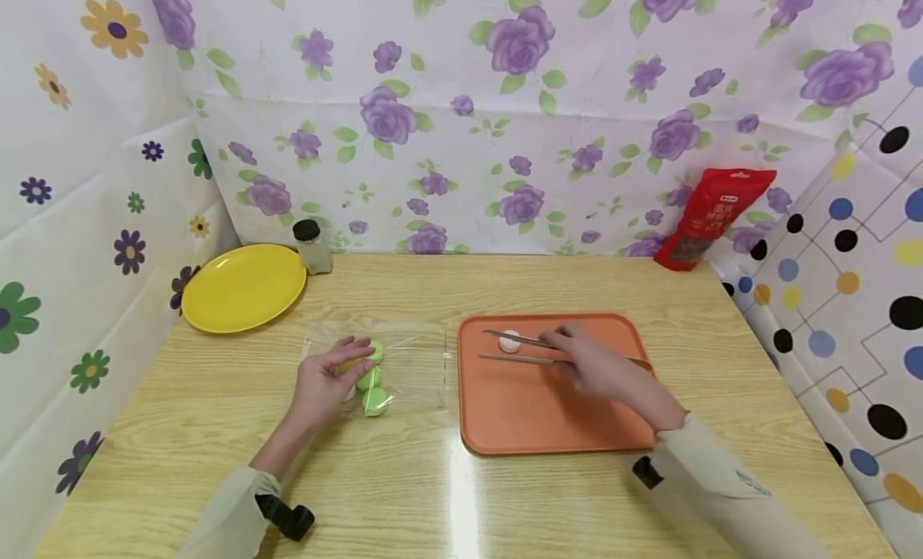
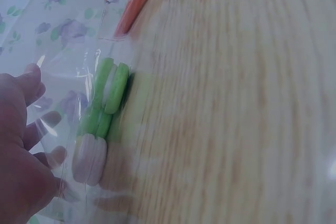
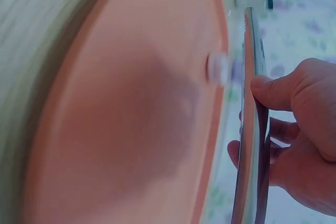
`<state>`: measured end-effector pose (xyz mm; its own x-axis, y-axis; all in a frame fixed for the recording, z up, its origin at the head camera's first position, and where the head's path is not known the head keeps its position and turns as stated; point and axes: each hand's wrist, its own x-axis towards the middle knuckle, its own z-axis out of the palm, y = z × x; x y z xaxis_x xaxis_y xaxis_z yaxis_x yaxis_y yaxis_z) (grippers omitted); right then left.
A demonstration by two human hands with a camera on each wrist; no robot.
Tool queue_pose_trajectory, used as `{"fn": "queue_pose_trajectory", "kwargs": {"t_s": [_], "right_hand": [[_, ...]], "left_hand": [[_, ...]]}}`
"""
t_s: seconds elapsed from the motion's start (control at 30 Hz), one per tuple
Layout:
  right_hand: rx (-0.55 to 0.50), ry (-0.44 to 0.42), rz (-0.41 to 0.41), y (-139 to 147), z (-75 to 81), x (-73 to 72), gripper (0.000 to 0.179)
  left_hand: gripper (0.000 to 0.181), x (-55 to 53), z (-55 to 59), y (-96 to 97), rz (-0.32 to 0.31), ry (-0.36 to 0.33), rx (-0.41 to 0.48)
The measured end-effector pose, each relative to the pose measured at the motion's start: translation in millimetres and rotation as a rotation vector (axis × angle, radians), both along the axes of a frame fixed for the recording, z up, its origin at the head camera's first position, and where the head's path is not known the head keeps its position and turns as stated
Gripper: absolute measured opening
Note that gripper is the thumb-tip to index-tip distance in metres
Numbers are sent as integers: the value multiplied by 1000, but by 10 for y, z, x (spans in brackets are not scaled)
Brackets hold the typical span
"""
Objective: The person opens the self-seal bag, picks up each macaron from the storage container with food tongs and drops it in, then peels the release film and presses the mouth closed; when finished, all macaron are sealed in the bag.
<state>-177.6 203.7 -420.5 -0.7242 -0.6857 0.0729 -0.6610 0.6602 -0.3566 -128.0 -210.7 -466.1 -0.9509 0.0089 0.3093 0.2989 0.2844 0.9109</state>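
My left hand (image 1: 326,383) is at the left end of a clear plastic bag (image 1: 421,375) lying on the table, its fingers spread against the film. Inside the bag sit several green macarons (image 1: 375,401) in a row, and a white macaron (image 2: 90,158) shows in the left wrist view. Over an orange tray (image 1: 534,423), my right hand (image 1: 587,363) grips metal tongs (image 1: 522,359) with thumb and fingers. Their arms stand apart and point left. Near the tray's far left corner lies a whitish macaron (image 1: 509,342), partly overlapped by the farther tong arm in the head view.
A yellow plate (image 1: 245,291) stands at the back left beside a black-capped jar (image 1: 313,251). At the back right a red pouch (image 1: 714,219) leans against the flowered backdrop. Patterned cloth walls bound the wooden table (image 1: 404,495) behind and at both sides.
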Motion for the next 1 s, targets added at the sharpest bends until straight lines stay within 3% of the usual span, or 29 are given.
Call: {"fn": "queue_pose_trajectory", "kwargs": {"t_s": [0.13, 0.33, 0.73, 1.0], "right_hand": [[-3, 28, -44, 255, -79, -9, 38], [-21, 68, -42, 430, -160, -27, 36], [37, 65, -77, 410, -262, -68, 34], [42, 53, -100, 345, -295, -89, 34]], "left_hand": [[19, 0, -12, 1, -1, 7, -7], [18, 4, -5, 9, 1, 13, -13], [16, -20, -32, 24, 10, 47, -39], [16, -28, -49, 14, 11, 33, -47]]}}
